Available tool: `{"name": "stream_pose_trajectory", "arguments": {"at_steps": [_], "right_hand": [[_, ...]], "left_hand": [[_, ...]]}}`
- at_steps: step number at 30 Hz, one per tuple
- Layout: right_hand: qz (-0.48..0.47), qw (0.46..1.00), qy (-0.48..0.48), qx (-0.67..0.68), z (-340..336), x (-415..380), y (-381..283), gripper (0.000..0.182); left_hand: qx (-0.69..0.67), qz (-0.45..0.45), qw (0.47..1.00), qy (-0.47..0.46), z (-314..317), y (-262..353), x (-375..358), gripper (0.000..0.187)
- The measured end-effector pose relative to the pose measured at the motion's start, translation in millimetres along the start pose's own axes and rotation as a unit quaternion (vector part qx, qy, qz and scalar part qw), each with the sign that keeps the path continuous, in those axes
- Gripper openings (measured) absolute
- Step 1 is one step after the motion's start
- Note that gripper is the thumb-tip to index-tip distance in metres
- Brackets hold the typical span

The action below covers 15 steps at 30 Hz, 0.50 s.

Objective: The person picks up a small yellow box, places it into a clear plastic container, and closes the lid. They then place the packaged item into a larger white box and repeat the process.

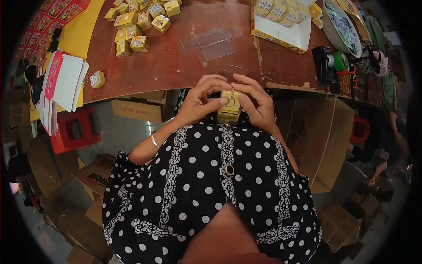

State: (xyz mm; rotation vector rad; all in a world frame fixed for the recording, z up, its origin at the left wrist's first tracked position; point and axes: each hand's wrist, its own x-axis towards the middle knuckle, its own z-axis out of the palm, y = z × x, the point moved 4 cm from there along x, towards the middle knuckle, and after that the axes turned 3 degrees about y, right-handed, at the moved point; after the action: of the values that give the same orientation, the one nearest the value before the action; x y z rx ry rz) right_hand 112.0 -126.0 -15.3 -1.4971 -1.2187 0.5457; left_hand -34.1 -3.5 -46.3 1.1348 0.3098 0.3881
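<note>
Close to my body, at the table's front edge, both hands hold a small yellow box (pixel 229 115) with a metal ring and chain lying on its top. My left hand (pixel 203 99) has its thumb pressed on the top by the ring and its fingers curled at the far side. My right hand (pixel 256 104) grips the box's right side between thumb and bent fingers. The box's underside is hidden. Beyond my hands, a flat, unfolded transparent plastic box (pixel 215 44) lies on the table.
Several small yellow boxes (pixel 140 22) are heaped at the back left; one (pixel 97 79) sits apart near the cards (pixel 70 81). An open carton (pixel 281 33) of similar boxes, a tape dispenser (pixel 323 66) and a basin of packets (pixel 327 24) stand at right. A red stool (pixel 74 132) is below left.
</note>
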Motion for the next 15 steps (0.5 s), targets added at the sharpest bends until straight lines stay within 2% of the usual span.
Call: {"name": "stream_pose_trajectory", "arguments": {"at_steps": [2, 4, 6, 8, 10, 12, 14, 15], "right_hand": [[0.015, 1.000, 0.006, 0.011, 6.6, -4.0, 1.9, 0.028], [0.049, 0.974, 0.095, 0.198, 10.0, -8.1, 12.2, 0.019], [0.033, 0.977, 0.096, 0.188, 7.8, -6.2, 11.2, 0.018], [0.018, 0.979, 0.097, 0.179, 4.0, -3.9, 9.9, 0.017], [-0.053, 0.997, 0.024, 0.056, 0.4, -2.5, 4.1, 0.014], [-0.041, 0.993, 0.015, 0.106, -1.1, -4.0, 12.3, 0.013], [-0.030, 0.988, 0.007, 0.154, -0.1, -4.6, 10.7, 0.013], [0.028, 0.984, 0.007, 0.175, 0.9, -3.3, 5.2, 0.013]], "left_hand": [[0.080, 0.034, 0.996, 0.017, -2.1, 7.9, 5.4, 0.034], [0.038, 0.061, 0.997, 0.005, -1.2, 4.3, 9.9, 0.032], [-0.003, 0.087, 0.996, -0.008, 0.7, 5.4, 11.3, 0.031], [-0.051, 0.038, 0.998, 0.011, 0.7, 5.3, 10.7, 0.025], [-0.015, 0.037, 0.999, 0.000, -1.7, 7.8, 10.7, 0.022], [0.022, 0.036, 0.999, -0.010, -0.9, 9.0, 9.3, 0.020], [0.048, 0.082, 0.995, -0.004, 1.4, 13.8, 8.3, 0.017], [0.048, 0.081, 0.996, -0.004, 0.3, 16.0, 8.5, 0.017]]}}
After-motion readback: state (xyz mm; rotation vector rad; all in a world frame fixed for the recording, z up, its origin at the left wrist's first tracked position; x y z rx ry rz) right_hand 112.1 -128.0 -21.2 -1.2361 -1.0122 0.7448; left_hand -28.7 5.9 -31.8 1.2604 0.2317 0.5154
